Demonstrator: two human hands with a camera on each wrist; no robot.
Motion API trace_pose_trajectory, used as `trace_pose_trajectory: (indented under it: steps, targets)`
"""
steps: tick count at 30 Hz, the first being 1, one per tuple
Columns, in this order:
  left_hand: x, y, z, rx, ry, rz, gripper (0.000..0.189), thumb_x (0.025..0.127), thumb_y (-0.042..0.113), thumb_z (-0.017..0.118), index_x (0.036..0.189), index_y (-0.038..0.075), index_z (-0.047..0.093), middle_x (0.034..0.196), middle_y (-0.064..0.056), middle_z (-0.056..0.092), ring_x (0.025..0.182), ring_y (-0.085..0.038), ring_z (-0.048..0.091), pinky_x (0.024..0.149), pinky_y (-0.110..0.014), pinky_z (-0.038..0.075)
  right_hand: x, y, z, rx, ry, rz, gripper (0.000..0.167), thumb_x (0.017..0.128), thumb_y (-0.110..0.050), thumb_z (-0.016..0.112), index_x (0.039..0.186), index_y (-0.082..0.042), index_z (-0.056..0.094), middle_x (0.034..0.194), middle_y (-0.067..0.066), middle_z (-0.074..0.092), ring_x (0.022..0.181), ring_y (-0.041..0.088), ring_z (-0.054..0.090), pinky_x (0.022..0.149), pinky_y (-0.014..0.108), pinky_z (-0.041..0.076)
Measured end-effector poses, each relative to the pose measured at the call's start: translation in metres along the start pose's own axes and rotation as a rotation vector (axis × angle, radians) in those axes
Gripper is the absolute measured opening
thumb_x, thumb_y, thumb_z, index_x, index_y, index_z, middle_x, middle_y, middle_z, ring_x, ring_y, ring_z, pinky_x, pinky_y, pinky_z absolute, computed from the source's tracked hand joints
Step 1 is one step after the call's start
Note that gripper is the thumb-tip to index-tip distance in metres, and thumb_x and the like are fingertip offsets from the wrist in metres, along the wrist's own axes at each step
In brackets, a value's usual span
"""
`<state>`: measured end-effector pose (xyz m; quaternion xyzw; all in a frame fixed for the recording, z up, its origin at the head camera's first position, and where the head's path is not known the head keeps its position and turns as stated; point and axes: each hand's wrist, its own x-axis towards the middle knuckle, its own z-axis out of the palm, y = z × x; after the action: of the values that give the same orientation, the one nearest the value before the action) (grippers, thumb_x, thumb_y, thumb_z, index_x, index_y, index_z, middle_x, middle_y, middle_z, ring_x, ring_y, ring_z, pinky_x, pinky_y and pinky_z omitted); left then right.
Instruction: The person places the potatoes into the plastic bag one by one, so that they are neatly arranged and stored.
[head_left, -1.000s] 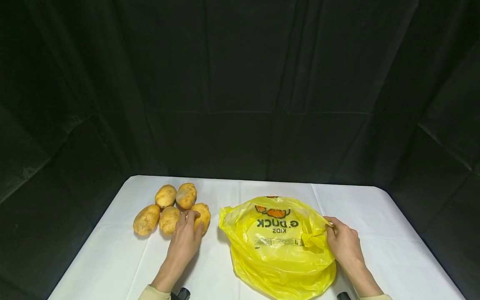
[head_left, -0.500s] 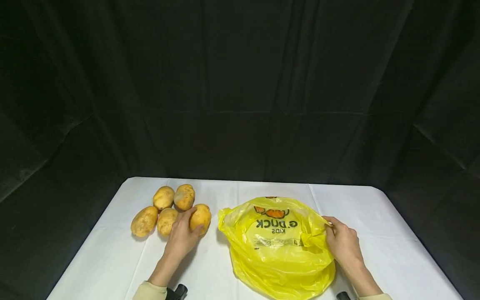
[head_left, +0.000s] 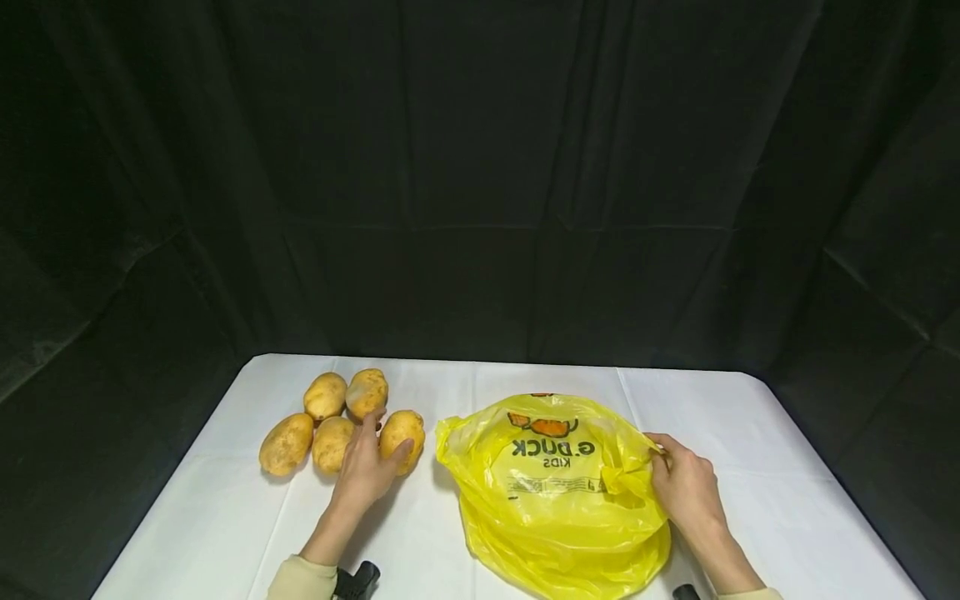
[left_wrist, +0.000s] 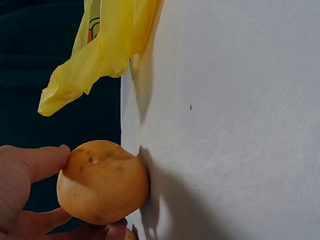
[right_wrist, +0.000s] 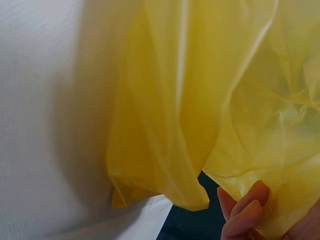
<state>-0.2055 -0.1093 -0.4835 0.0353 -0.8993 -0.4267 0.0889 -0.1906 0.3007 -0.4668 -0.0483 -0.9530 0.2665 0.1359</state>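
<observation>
My left hand holds the rightmost potato on the table. In the left wrist view, the thumb touches one side of this potato and curled fingers lie along the other, partly hidden. A yellow plastic bag with "G.Duck Kids" print stands at the middle right, its mouth spread wide. My right hand pinches the bag's right rim. The right wrist view has fingertips gripping the thin, crumpled film.
Several other potatoes lie close together to the left of and behind my left hand. A white cloth covers the table, and a black curtain surrounds it at the back and sides.
My left fingers and thumb have spread around the rightmost potato, which has shifted slightly toward the bag and away from its neighbour. The right hand and bag stay put.
</observation>
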Motion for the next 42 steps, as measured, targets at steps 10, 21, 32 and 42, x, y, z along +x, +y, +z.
trace_pose_trajectory:
  steps: [10,21,32,42]
  targets:
    - [-0.002,0.007,-0.01,-0.014,-0.033,-0.053,0.071,0.081,0.025,0.081,0.138,-0.004,0.049,0.118,-0.022,0.055,0.101,-0.034,0.056,0.082,-0.047,0.048,0.0,-0.002,0.001,-0.002,-0.012,0.023,0.028,0.095,-0.001,0.054,0.121,0.004,0.062,0.091,0.022,0.068,0.067,0.023,0.054,0.06,0.039,0.047]
    - [-0.01,0.03,-0.026,-0.36,-0.131,-0.073,0.067,0.088,0.026,0.075,0.141,-0.001,0.044,0.122,-0.023,0.055,0.094,-0.027,0.06,0.072,-0.032,0.052,0.0,0.0,0.0,0.007,0.002,0.004,0.028,0.094,-0.001,0.055,0.12,0.004,0.063,0.086,0.019,0.068,0.062,0.021,0.052,0.056,0.035,0.043]
    - [-0.02,0.053,-0.024,-0.581,-0.216,-0.064,0.064,0.09,0.023,0.074,0.14,0.003,0.041,0.122,-0.021,0.052,0.088,-0.023,0.063,0.078,-0.044,0.056,0.001,0.0,0.002,0.002,-0.019,0.016,0.028,0.096,-0.001,0.053,0.122,0.003,0.062,0.098,0.025,0.068,0.066,0.023,0.055,0.06,0.037,0.047]
    - [-0.02,0.061,-0.019,-0.604,-0.247,-0.036,0.061,0.089,0.023,0.074,0.138,0.004,0.043,0.121,-0.02,0.052,0.087,-0.023,0.063,0.078,-0.044,0.056,0.001,-0.001,0.001,0.008,-0.019,0.021,0.029,0.095,-0.001,0.054,0.122,0.003,0.062,0.098,0.026,0.068,0.068,0.023,0.056,0.062,0.039,0.048]
